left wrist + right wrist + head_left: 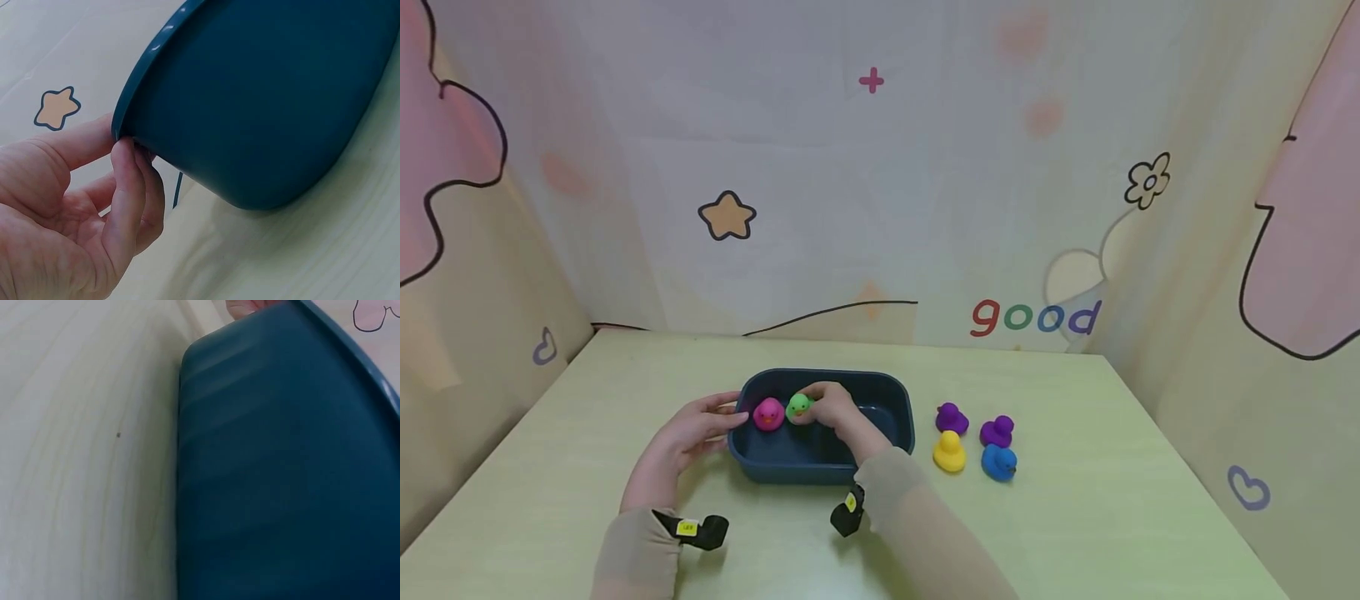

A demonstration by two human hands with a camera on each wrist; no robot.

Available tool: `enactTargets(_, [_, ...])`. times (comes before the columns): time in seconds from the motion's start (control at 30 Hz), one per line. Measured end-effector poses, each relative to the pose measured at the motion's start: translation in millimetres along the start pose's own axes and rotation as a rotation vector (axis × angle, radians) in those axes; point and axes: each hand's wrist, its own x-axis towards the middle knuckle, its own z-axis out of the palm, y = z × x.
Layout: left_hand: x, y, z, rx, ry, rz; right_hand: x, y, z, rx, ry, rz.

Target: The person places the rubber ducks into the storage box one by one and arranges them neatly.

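A dark blue rectangular basin [790,475] sits on the table. My left hand [703,429] holds its left end, thumb at the rim and fingers against the outside wall; the left wrist view shows the fingertips [125,150] right under the lip. Inside the basin, my right hand [835,408] pinches a green rubber duck [798,406] by its side. Left of that duck, a pink rubber duck [768,415] is in the basin, facing me. The basin's outer wall [281,456] fills much of the right wrist view and hides the right hand there.
Right of the basin stand two purple ducks, one farther left [952,418] and one farther right [997,432]. In front of them are a yellow duck [950,452] and a blue duck [999,462]. A printed cloth [820,167] hangs behind the pale table [1112,500].
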Motion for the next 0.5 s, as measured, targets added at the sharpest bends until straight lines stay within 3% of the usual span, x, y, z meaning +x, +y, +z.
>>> enactTargets(0.5, [-1.2, 1.6, 1.0, 0.000, 0.003, -0.010, -1.3, 1.1, 0.2, -0.048, 0.025, 0.038])
